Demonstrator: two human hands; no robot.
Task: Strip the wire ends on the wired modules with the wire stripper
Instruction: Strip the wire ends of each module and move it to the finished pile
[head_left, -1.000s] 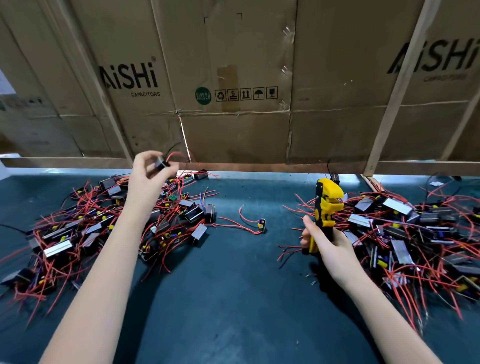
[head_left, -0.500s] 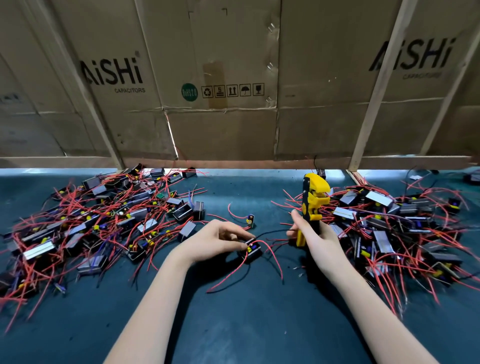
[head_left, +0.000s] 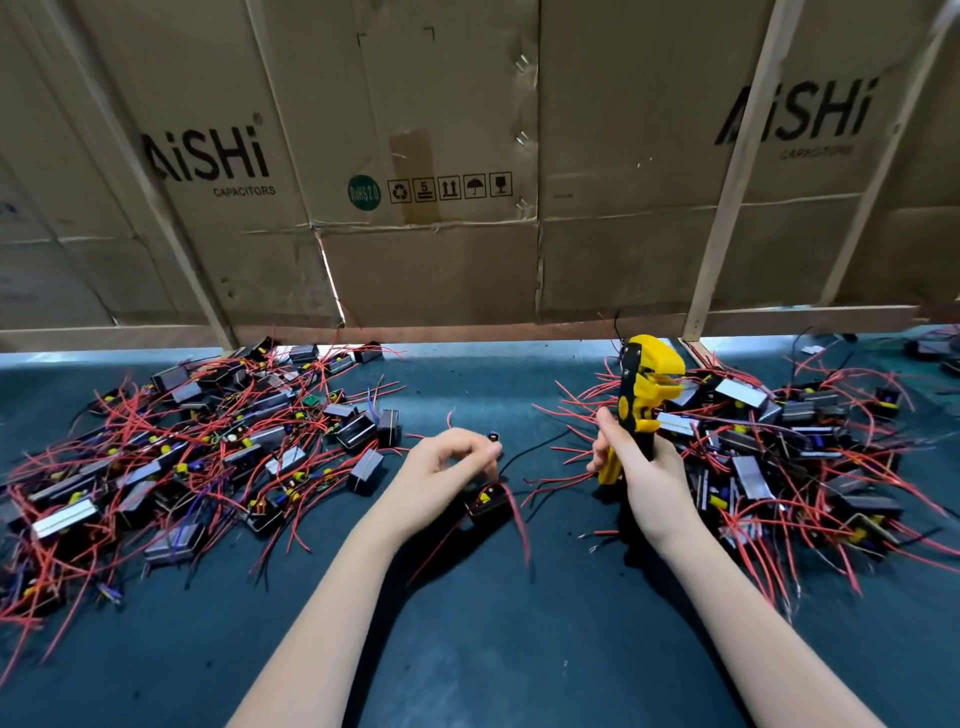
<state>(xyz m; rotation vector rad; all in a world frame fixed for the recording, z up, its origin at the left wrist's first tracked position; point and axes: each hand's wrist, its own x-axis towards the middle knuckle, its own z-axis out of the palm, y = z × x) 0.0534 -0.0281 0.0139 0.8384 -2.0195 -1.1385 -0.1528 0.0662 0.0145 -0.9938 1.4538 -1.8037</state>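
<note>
My right hand grips the handles of the yellow and black wire stripper, which stands upright with its jaws at the top, just left of the right pile. A black wired module with red wires and one black wire lies on the mat between my hands. My left hand hovers just above it, fingers curled, and seems to pinch its wires right where they leave the module. A tiny loose module lies just beyond those fingertips.
A large tangle of modules with red wires covers the left of the dark teal mat. A second tangle covers the right. A cardboard wall on wooden battens closes off the back.
My left hand carried a module from above the left pile down to the middle of the mat, then slid up to its wires. The right hand and stripper stayed put.
</note>
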